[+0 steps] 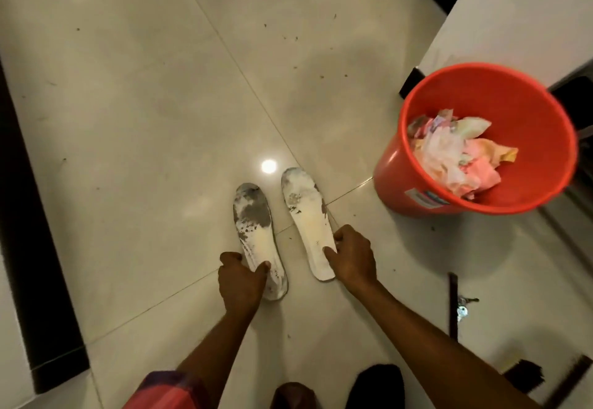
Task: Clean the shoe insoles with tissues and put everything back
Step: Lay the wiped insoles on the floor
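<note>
I see two insoles lying side by side on the tiled floor, toes pointing away from me, a narrow strip of tile between them. My left hand (242, 282) pinches the heel end of the left insole (256, 238), thumb on top, fingers curled at its outer edge. My right hand (353, 258) has its grip on the right insole (309, 222) near the heel, thumb on top, fingers at the right edge. Both insoles rest on the floor. The left one carries dark grey stains over its front half; the right is mostly white.

Ahead and to the left the floor (144, 104) is open, speckled with small dark crumbs, until a black border strip (29, 216) along the left edge. To the right, near the insoles, stands an orange bucket (475, 139) holding crumpled tissues (455, 155). A white wall (529, 14) rises behind it. Keys (463, 307) lie at my lower right.
</note>
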`<state>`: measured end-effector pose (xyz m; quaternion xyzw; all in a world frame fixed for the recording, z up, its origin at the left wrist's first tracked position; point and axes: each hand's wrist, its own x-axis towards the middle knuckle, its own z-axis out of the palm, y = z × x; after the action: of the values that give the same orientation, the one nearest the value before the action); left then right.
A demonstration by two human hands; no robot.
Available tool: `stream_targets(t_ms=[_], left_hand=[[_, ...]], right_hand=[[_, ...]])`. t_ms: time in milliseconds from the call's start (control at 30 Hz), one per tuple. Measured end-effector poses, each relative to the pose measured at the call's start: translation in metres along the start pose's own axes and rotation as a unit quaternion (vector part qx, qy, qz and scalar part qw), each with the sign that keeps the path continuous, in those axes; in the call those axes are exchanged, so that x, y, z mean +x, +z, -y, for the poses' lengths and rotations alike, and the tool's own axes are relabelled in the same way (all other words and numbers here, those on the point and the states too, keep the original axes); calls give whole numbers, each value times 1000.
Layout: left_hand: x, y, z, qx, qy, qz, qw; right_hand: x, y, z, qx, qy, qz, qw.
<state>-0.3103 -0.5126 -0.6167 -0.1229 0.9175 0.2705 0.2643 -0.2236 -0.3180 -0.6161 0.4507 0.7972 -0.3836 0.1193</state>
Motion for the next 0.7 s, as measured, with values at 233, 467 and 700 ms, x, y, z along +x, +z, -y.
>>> stream_targets(t_ms=[233,467,700], left_hand=[[7,13,10,-29,-31,-1,999],[-1,-46,-42,-207,-51,6,977],[-64,-193,-188,-297,105,1,949]], right_hand=[[4,12,0,59,79,-14,995],[-21,-49,42,161,67,-31,984],[-82,-201,143,312,-29,-114,943]])
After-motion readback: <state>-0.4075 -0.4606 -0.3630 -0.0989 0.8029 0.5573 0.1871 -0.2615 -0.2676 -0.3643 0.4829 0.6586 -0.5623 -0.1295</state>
